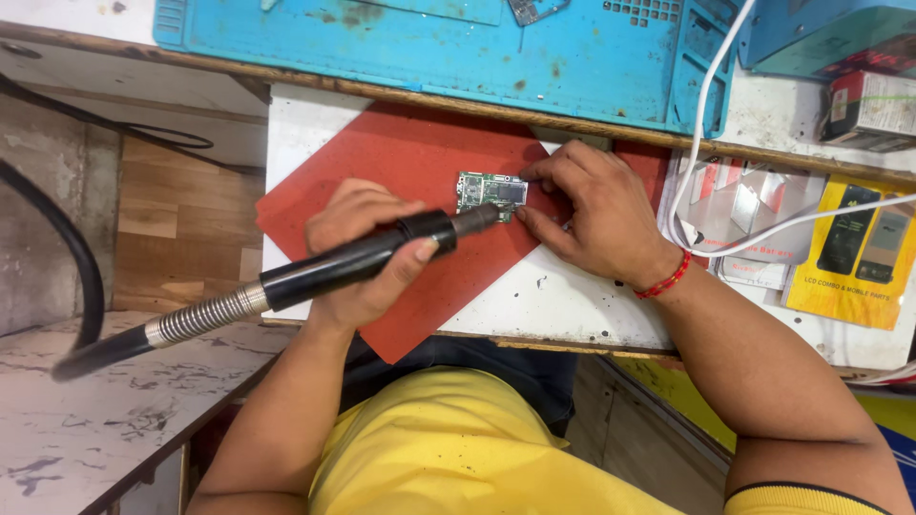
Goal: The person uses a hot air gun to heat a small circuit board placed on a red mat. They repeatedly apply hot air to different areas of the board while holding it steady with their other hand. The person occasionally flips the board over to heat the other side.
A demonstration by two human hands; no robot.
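The left hand is gripping a black rotary-tool handpiece — fingers wrapped tight, its tip touching a small green circuit board at two o'clock from that hand. The right hand is pinching the board's right edge (thumb below, fingers above) — the board is lying on a red mat.

A flat yellow package picturing two dark phones was noted at the tabletop's right edge. Beside it, white-and-red blister packs were seen. Above, a small red, green and white box was recorded.
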